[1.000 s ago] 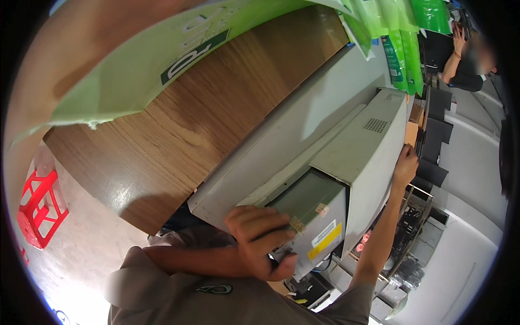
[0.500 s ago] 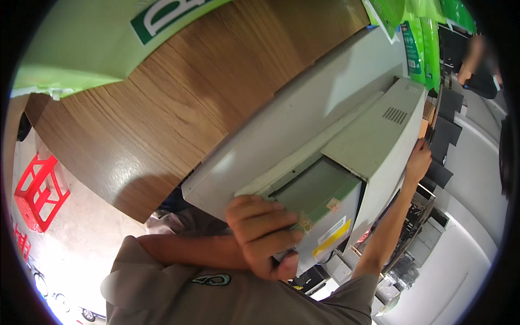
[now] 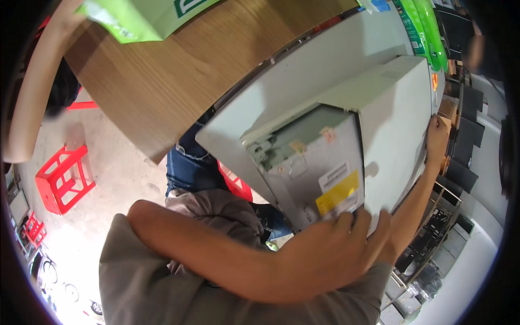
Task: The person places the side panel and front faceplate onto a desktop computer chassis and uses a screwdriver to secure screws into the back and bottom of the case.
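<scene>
A pale metal machine case [image 3: 398, 108] lies tilted on a light grey tabletop [image 3: 230, 132]. Its near end is uncovered, showing a grey metal box section [image 3: 295, 187] with a yellow label, a white label and bits of old tape. My left hand [image 3: 336, 249], slightly blurred, is at the case's lower near edge, its fingers apart and the tips against or just beside the metal. Up along the right side, my right hand [image 3: 437, 138] has its fingers curled at the far edge of the case. The underside of the case is hidden.
A wooden tabletop [image 3: 179, 86] adjoins on the left, with a green bag [image 3: 146, 21] on it. Another person's arm [image 3: 35, 103] reaches in at far left. A red stool [image 3: 65, 179] stands on the floor. Green packages [image 3: 420, 32] and a rack of parts [image 3: 433, 222] are at right.
My left hand has left the case's near left corner and moved right along its lower edge. The uncovered end shows more fully. Another person's arm has appeared beside the green bag, which has shifted.
</scene>
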`<control>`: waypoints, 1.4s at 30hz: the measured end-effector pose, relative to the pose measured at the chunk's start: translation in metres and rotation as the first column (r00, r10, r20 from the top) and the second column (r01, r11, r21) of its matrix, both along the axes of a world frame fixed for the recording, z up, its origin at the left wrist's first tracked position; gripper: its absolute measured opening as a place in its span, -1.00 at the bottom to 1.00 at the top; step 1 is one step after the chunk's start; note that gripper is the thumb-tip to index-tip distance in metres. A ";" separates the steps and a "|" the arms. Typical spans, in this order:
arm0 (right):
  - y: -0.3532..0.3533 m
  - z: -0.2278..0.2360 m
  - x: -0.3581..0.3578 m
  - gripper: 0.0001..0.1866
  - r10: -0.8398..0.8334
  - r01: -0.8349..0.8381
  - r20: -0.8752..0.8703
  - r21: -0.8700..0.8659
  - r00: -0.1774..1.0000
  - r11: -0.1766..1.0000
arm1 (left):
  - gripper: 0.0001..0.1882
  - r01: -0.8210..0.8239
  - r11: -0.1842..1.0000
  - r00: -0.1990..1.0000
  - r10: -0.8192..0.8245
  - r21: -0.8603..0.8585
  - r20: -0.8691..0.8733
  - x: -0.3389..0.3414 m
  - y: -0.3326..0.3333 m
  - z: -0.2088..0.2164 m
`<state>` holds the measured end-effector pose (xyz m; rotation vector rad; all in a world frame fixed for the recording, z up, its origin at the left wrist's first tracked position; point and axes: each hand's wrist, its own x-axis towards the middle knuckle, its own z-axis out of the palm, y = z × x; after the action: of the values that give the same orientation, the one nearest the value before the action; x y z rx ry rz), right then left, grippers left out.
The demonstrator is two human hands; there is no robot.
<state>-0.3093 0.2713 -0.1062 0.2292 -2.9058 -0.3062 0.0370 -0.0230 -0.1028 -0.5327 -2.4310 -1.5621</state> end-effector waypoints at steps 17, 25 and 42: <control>0.047 0.002 -0.022 -0.54 0.080 -0.052 0.135 -0.194 0.988 0.980 | -0.30 -0.141 0.478 0.778 -0.488 0.867 0.395 -0.011 0.085 -0.007; 0.014 0.007 -0.010 -0.59 0.062 -0.033 0.158 -0.179 0.985 0.983 | -0.23 -0.147 0.462 0.933 -0.230 0.875 0.278 0.010 0.120 -0.005; 0.062 0.085 -0.024 -0.50 0.022 0.001 0.112 -0.200 0.993 0.980 | -0.11 -0.022 0.393 0.994 -0.094 0.919 0.064 0.019 0.109 0.011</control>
<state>-0.3337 0.3337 -0.0215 0.2366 -3.0187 0.0023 0.0557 0.0865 -0.0918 -0.2452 -1.1507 -2.6318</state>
